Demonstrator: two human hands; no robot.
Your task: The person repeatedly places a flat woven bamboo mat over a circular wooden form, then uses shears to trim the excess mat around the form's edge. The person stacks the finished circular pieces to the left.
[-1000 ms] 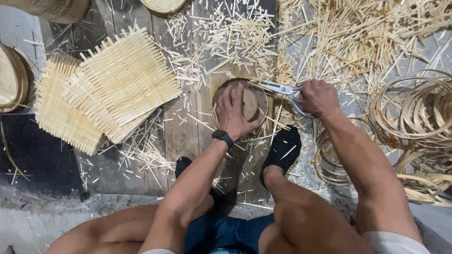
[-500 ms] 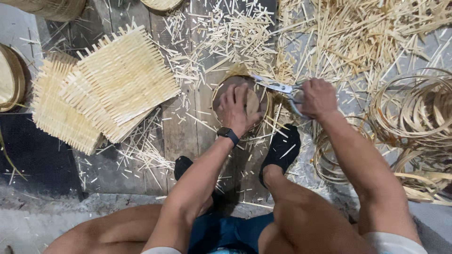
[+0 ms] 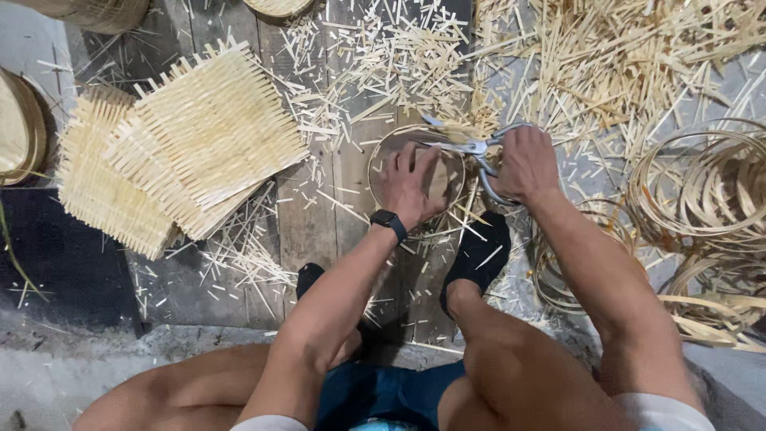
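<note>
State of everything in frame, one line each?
left hand: pressed flat on round woven piece
right hand: gripping scissors
scissors: blades at the piece's rim
round woven piece: flat on floor, pinned
square mats: stacked, untrimmed
hoops: piled

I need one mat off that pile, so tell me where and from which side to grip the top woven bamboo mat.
Grip the top woven mat by its lower right corner, coming from the person's side. That corner juts past the mat underneath, so fingers can likely slip under it. Pinch the woven body, not the loose strip ends along the edges. Both hands are busy: left hand on the round frame, right hand holding scissors.
</note>
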